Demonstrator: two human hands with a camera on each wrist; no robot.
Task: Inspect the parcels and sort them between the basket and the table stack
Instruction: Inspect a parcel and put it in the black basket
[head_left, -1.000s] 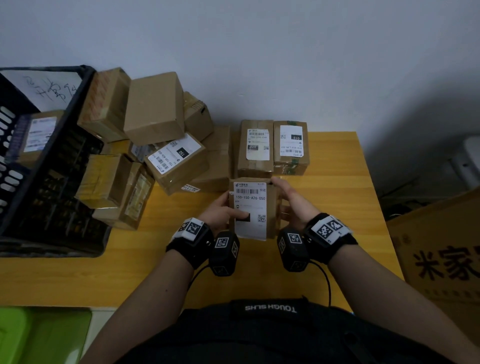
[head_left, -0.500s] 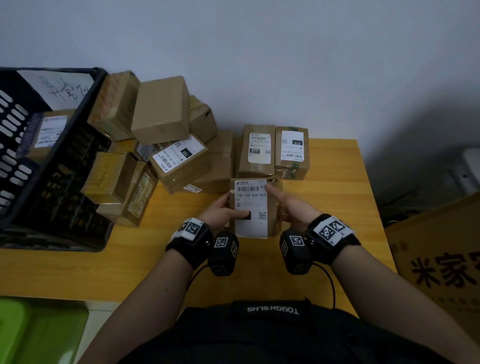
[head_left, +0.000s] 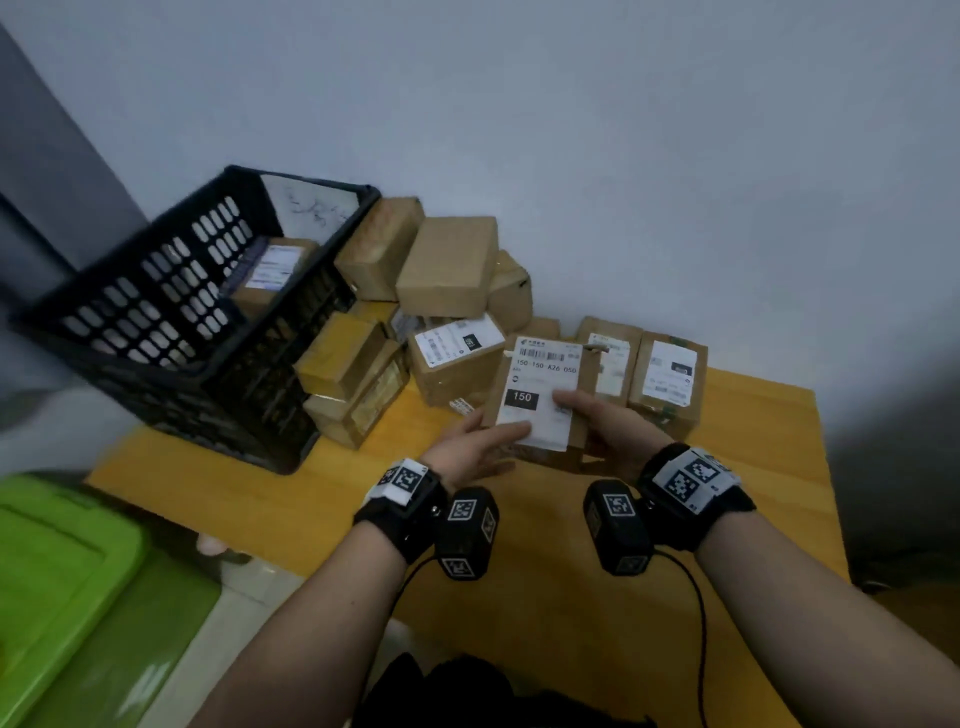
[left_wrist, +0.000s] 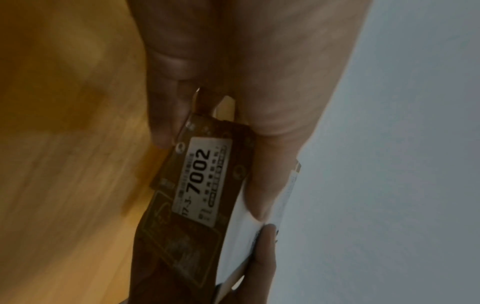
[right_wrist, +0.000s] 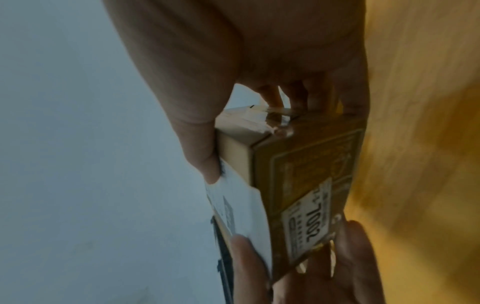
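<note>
I hold a small brown cardboard parcel (head_left: 540, 384) above the yellow table (head_left: 753, 499), its white shipping label marked 150 facing me. My left hand (head_left: 483, 447) grips its lower left corner, thumb on the label and fingers underneath. My right hand (head_left: 597, 421) grips its lower right side, thumb on the label too. In the wrist views the parcel (left_wrist: 197, 197) (right_wrist: 298, 185) shows a side sticker reading 7002. The black plastic basket (head_left: 171, 322) stands at the table's left end with a labelled parcel (head_left: 270, 270) inside.
A loose heap of brown parcels (head_left: 447, 265) lies between the basket and the wall. Two labelled parcels (head_left: 667, 379) stand side by side behind the held one. A green plastic bin (head_left: 57, 582) sits on the floor at lower left.
The parcel has been lifted off the table and tilted up toward me. My right thumb has come round onto its label. The view has swung left, bringing the basket in.
</note>
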